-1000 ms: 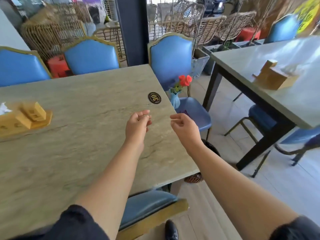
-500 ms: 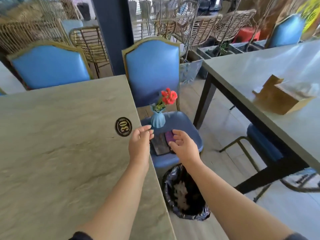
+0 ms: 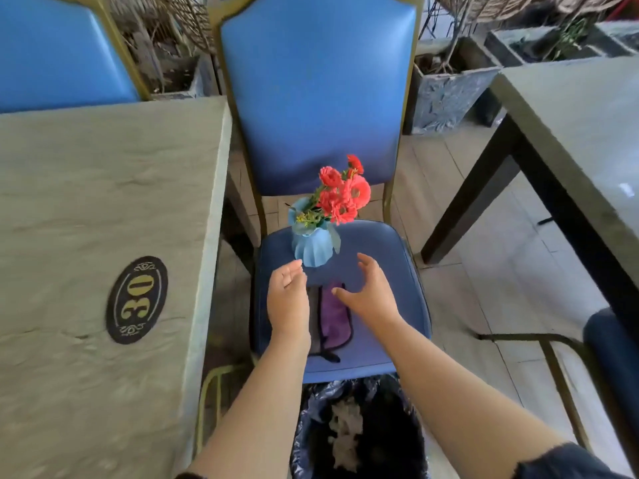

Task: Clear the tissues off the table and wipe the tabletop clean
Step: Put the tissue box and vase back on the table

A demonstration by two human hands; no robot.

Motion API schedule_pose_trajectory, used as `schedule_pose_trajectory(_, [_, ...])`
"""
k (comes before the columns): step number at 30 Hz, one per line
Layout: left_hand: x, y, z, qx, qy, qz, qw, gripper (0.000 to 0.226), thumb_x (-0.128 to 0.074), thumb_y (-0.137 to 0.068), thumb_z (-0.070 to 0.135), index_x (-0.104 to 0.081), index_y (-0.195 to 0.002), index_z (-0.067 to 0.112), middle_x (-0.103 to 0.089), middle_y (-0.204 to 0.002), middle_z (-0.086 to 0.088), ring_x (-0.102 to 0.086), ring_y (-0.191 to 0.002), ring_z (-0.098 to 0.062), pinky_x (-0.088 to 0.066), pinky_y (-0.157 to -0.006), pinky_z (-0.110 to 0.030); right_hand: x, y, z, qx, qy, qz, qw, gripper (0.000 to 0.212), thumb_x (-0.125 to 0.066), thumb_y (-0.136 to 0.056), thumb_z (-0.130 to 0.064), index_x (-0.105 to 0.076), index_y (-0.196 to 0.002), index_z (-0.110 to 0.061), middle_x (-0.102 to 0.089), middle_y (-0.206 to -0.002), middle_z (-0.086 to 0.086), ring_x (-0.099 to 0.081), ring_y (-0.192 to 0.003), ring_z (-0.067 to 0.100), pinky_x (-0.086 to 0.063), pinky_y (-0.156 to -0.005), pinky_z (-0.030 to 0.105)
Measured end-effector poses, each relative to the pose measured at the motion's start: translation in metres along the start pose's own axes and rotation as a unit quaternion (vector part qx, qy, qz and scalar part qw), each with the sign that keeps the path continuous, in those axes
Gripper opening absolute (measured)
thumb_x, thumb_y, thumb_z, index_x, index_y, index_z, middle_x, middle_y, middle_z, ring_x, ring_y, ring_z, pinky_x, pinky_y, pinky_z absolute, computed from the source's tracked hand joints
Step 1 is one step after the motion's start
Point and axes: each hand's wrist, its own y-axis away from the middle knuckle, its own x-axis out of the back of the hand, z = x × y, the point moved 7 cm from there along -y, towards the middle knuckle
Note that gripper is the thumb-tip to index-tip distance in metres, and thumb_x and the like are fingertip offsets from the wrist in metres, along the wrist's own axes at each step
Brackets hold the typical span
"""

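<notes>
- The left hand (image 3: 288, 299) is being held above the front-left part of the blue chair's seat (image 3: 380, 247), with fingers relaxed and loosely spread; nothing is being gripped by it.
- The right hand (image 3: 368, 293) is being held over the middle of the seat, thumb and fingers spread wide, and nothing is being held in it either.
- A purple cloth (image 3: 333, 312) with dark edging is being seen lying flat on the seat between the two hands, toward the seat's front edge; whether it is being touched by the right thumb cannot be told.
- A pale blue vase (image 3: 311, 248) with red flowers (image 3: 340, 195) is being carried upright by the seat near its back-left corner, just beyond the fingertips of both hands.
- Crumpled white tissues (image 3: 342, 437) are being held in a black-lined bin (image 3: 397, 409) standing on the floor just in front of the seat's front edge.
- The stone-patterned table (image 3: 86, 202) is being seen to the left of the chair, with an oval number plaque (image 3: 136, 300) marked 30 lying near its right edge.
- A second table (image 3: 587, 108) is being seen at the right, well apart from the chair.
</notes>
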Motion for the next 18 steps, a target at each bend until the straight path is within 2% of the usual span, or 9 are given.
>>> schedule_pose_trajectory(4, [-0.032,-0.060,-0.032,0.014,-0.002,0.007,1.000,0.026,-0.051,-0.094,0.011,-0.059,-0.113,0.027,-0.062,-0.113,0.010,-0.057,-0.105,-0.006,-0.043,-0.081,-0.020,-0.021,-0.075,0.025,0.019,0.034,-0.038,0.999,0.095,-0.081,-0.073,-0.028,-0.026,-0.149,-0.014,-0.037,-0.151,0.001,-0.033,-0.140,0.021,-0.034,-0.110,0.035])
schedule_pose_trajectory(6, [-0.043,-0.086,-0.041,0.007,-0.009,0.017,1.000,0.025,-0.048,-0.095,0.005,-0.058,-0.098,0.028,-0.060,-0.101,0.013,-0.057,-0.094,-0.002,-0.042,-0.073,-0.015,-0.036,-0.103,0.029,0.033,0.027,-0.057,0.997,0.099,-0.083,-0.071,-0.026,-0.025,-0.150,-0.013,-0.035,-0.152,0.002,-0.031,-0.141,0.021,-0.032,-0.112,0.035])
schedule_pose_trajectory(8, [-0.049,-0.108,-0.051,0.009,-0.025,0.025,0.999,0.031,-0.047,-0.095,0.002,-0.056,-0.088,0.031,-0.056,-0.092,0.015,-0.053,-0.083,0.000,-0.043,-0.075,-0.020,-0.052,-0.128,0.030,0.057,0.016,-0.057,0.997,0.095,-0.084,-0.068,-0.023,-0.032,-0.146,-0.011,-0.043,-0.146,0.005,-0.040,-0.136,0.023,-0.037,-0.109,0.039])
schedule_pose_trajectory(10, [-0.054,-0.128,-0.064,0.015,-0.040,0.029,0.999,0.033,-0.049,-0.095,0.006,-0.057,-0.120,0.025,-0.058,-0.115,0.008,-0.054,-0.099,-0.007,-0.043,-0.087,-0.029,-0.069,-0.148,0.031,0.069,0.020,-0.059,0.996,0.096,-0.083,-0.063,-0.030,-0.034,-0.144,-0.013,-0.049,-0.141,0.004,-0.046,-0.130,0.023,-0.042,-0.105,0.042])
schedule_pose_trajectory(11, [-0.056,-0.136,-0.071,0.018,-0.054,0.022,0.998,0.042,-0.050,-0.095,0.009,-0.048,-0.135,0.023,-0.054,-0.125,0.006,-0.053,-0.108,-0.010,-0.041,-0.088,-0.029,-0.077,-0.158,0.034,0.079,0.021,-0.062,0.995,0.096,-0.083,-0.061,-0.034,-0.035,-0.143,-0.017,-0.051,-0.138,0.000,-0.049,-0.127,0.020,-0.044,-0.103,0.040])
schedule_pose_trajectory(12, [-0.058,-0.141,-0.076,0.017,-0.071,0.009,0.997,0.046,-0.049,-0.096,0.012,-0.044,-0.140,0.024,-0.054,-0.127,0.007,-0.052,-0.110,-0.011,-0.040,-0.087,-0.028,-0.082,-0.165,0.035,0.092,0.021,-0.063,0.994,0.092,-0.082,-0.061,-0.033,-0.037,-0.140,-0.020,-0.053,-0.133,-0.005,-0.052,-0.122,0.017,-0.046,-0.100,0.033])
schedule_pose_trajectory(14, [-0.063,-0.145,-0.082,0.006,-0.103,-0.011,0.995,0.042,-0.048,-0.097,0.017,-0.046,-0.138,0.027,-0.056,-0.120,0.009,-0.053,-0.104,-0.011,-0.040,-0.083,-0.028,-0.087,-0.170,0.036,0.105,0.011,-0.065,0.992,0.083,-0.081,-0.067,-0.018,-0.039,-0.139,-0.020,-0.051,-0.126,-0.010,-0.052,-0.117,0.012,-0.042,-0.089,0.014])
schedule_pose_trajectory(15, [-0.064,-0.145,-0.083,0.001,-0.107,-0.013,0.994,0.042,-0.048,-0.097,0.016,-0.047,-0.137,0.028,-0.057,-0.117,0.009,-0.053,-0.103,-0.011,-0.040,-0.083,-0.028,-0.085,-0.170,0.037,0.105,0.002,-0.063,0.992,0.083,-0.079,-0.068,-0.012,-0.038,-0.140,-0.020,-0.050,-0.127,-0.008,-0.050,-0.116,0.012,-0.040,-0.085,0.012])
schedule_pose_trajectory(18, [-0.062,-0.142,-0.084,0.006,-0.082,-0.013,0.996,0.047,-0.048,-0.095,0.006,-0.047,-0.138,0.026,-0.058,-0.113,0.010,-0.055,-0.099,-0.006,-0.041,-0.083,-0.023,-0.082,-0.166,0.042,0.098,-0.012,-0.059,0.993,0.082,-0.079,-0.068,-0.008,-0.038,-0.138,-0.019,-0.049,-0.132,0.004,-0.048,-0.118,0.019,-0.039,-0.087,0.025])
